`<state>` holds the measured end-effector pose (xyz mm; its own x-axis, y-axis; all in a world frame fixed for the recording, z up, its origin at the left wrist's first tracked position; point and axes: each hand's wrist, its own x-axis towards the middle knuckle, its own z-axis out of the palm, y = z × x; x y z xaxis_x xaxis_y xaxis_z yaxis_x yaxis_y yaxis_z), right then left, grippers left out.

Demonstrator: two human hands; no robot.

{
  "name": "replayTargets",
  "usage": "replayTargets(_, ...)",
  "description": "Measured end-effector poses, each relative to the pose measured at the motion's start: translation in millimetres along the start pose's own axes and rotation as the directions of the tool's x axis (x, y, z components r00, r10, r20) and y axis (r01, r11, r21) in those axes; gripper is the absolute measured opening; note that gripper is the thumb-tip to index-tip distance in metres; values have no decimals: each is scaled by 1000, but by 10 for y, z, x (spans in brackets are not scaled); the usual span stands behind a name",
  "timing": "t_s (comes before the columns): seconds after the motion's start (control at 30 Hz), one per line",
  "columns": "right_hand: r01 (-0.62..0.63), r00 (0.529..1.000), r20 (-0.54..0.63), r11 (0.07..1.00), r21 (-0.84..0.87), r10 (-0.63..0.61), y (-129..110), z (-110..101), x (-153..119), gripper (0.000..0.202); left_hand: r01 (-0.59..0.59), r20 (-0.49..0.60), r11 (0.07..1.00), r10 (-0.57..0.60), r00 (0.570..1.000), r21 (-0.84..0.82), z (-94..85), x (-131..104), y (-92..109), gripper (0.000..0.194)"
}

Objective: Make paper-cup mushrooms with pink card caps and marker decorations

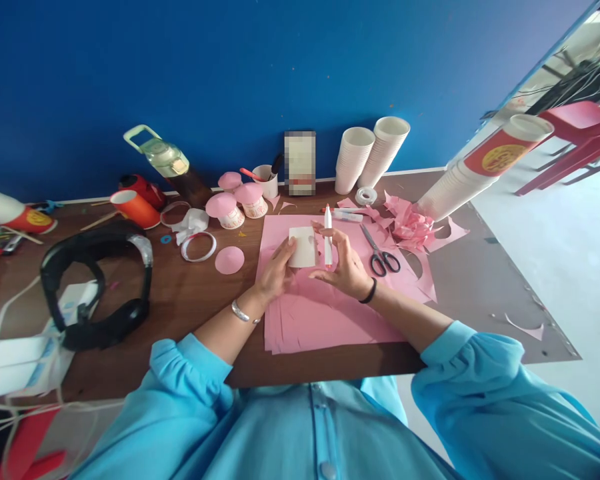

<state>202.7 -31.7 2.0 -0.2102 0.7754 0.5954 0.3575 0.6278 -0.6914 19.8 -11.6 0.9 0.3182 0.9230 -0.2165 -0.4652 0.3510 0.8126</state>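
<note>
My left hand (276, 270) grips a small white paper cup (303, 248) by its side, thumb across the front. The cup's visible face looks blank. Close to its right, my right hand (347, 267) holds a white marker (329, 237) with orange ends, nearly upright among the fingers; the thumb is spread apart below. Both hands are above a stack of pink paper sheets (320, 320). Black-handled scissors (379, 257) lie on the sheets to the right of my right hand. Another white marker (347, 216) rests near the far edge of the stack.
Small cups with pink paper tops (225, 208) stand behind, left of a pen cup (266, 181). Stacked paper cups (353, 160) and crumpled pink scraps (413, 223) are at the right. A bottle (173, 163), tape rolls (199, 247) and a black headset (97, 287) occupy the left.
</note>
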Motion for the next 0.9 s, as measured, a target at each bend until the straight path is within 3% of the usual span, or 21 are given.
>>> replayTargets(0.13, -11, 1000, 4, 998, -59, 11, -66, -39, 14, 71, -33, 119, 999, 29, 992, 24, 4, -11, 36, 53)
replayTargets(0.33, -32, 999, -15, 999, -12, 32, -45, -85, -39, 71, -96, 370, 978, 22, 929, 184, 27, -90, 157, 72)
replayTargets(0.47, -32, 999, -5, 999, 21, 32, 21, -140, -84, 75, -177, 386, 942, 56, 921, 285, -19, -74, 133, 78)
replayTargets(0.63, -26, 999, 23, 998, 66, 24, 18, -167, -93, 73, -299, 322, 864, 171, 931, 405, -57, -61, 64, 84)
replayTargets(0.9, -39, 999, 3, 999, 29, 38, 35, -180, -117, 74, -179, 410, 944, 52, 910, 277, -28, -90, 54, 79)
